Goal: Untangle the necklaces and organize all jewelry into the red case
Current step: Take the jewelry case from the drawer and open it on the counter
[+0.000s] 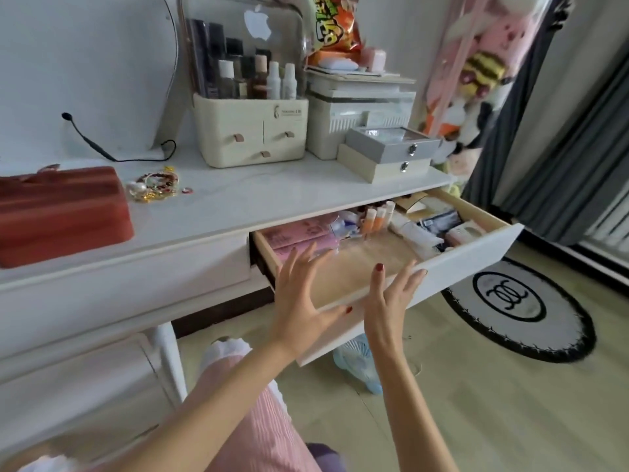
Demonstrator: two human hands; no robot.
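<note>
white dresser top (238, 195) | left: closed red case (61, 212) | just beside it: tangled jewelry pile (156, 185), small ring (187, 190) | back: cream makeup organizer (252, 131), white storage box (357, 114), black cable (92, 144) | right: two stacked boxes (388, 155)

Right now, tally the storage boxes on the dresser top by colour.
Red: 1, the red case
Cream: 2, the cosmetics organizer and the lower latched box
White: 1, the ribbed box
Grey: 1, the upper latched box
Total: 5
</note>
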